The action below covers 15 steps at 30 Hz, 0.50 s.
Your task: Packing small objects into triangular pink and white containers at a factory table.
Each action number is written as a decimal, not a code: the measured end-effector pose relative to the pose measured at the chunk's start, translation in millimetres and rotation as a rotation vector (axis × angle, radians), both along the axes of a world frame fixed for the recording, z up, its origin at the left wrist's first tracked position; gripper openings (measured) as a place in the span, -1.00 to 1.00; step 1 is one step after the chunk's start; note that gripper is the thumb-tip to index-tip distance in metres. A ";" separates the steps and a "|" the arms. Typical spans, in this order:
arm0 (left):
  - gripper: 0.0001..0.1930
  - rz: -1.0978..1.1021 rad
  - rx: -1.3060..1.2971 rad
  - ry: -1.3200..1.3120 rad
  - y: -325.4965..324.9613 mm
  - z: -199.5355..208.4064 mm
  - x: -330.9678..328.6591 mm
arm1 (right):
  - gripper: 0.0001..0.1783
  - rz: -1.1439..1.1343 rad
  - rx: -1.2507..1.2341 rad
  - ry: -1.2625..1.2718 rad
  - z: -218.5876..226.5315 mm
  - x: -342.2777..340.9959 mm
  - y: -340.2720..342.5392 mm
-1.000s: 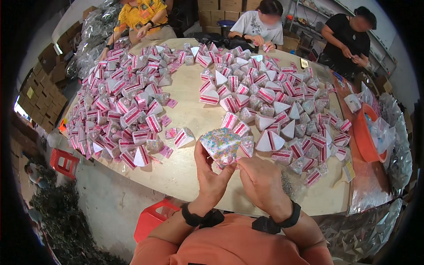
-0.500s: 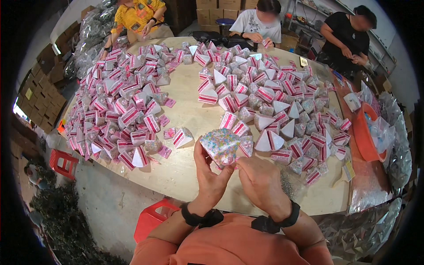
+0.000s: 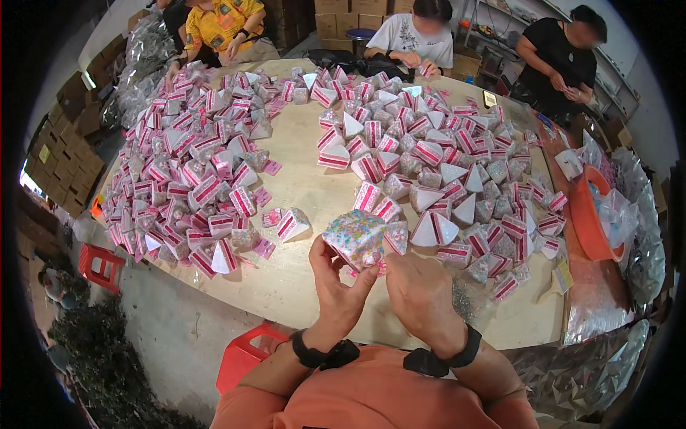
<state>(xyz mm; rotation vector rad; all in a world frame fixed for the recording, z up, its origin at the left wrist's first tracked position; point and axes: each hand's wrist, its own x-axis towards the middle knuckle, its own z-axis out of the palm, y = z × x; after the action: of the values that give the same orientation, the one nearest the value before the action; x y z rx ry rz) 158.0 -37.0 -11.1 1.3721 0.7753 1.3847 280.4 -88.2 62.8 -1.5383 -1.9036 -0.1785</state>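
My left hand [image 3: 338,289] grips a toy cake slice [image 3: 354,234] with a white top covered in multicoloured sprinkles, holding it tilted above the near part of the table. The thumb presses on its near corner, where a bit of pink shows. Beside that corner is my right hand [image 3: 420,293], its fingers curled and pressed together. Whatever they pinch is hidden behind the hand. Another wrapped cake slice [image 3: 292,225] with a pink card lies to the left of my left hand. A sprinkled slice [image 3: 396,237] rests just beyond my right hand.
Large heaps of similar slices [image 3: 193,171] cover the left and right of the pale wooden table [image 3: 296,164]. An orange basin [image 3: 592,222] with plastic bags and a brush [image 3: 559,280] are at the right. Several people sit or stand along the far side.
The cake slice has tipped slightly in my left hand, and my right hand has shifted a little beside it. At the far side, the people's hands have moved slightly.
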 end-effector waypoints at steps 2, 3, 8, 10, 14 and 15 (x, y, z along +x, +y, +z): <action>-0.16 0.017 0.011 0.027 0.8 -0.6 0.3 | -0.92 0.001 -0.002 -0.003 -1.6 2.2 1.9; -0.17 0.030 0.021 0.041 1.2 -1.1 0.5 | -0.92 0.000 -0.008 -0.002 -2.1 2.7 2.2; -0.20 0.129 0.064 0.157 1.5 -4.1 1.5 | -0.92 -0.006 -0.059 0.015 -4.9 4.0 4.3; -0.21 0.187 0.135 0.252 2.8 -3.7 -1.5 | -0.89 -0.042 -0.121 -0.031 -9.1 4.9 5.3; -0.25 0.134 0.110 0.283 1.7 1.6 -3.7 | -0.82 -0.117 -0.229 0.232 -5.3 -2.2 5.2; -0.25 0.108 0.096 0.280 0.4 2.5 -2.2 | -0.81 -0.051 -0.243 0.345 -6.8 2.9 5.2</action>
<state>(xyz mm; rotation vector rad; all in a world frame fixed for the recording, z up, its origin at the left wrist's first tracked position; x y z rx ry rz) 155.7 -36.7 -8.7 1.6426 0.9890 1.3426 283.3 -83.0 56.0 -1.6530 -1.6579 0.2901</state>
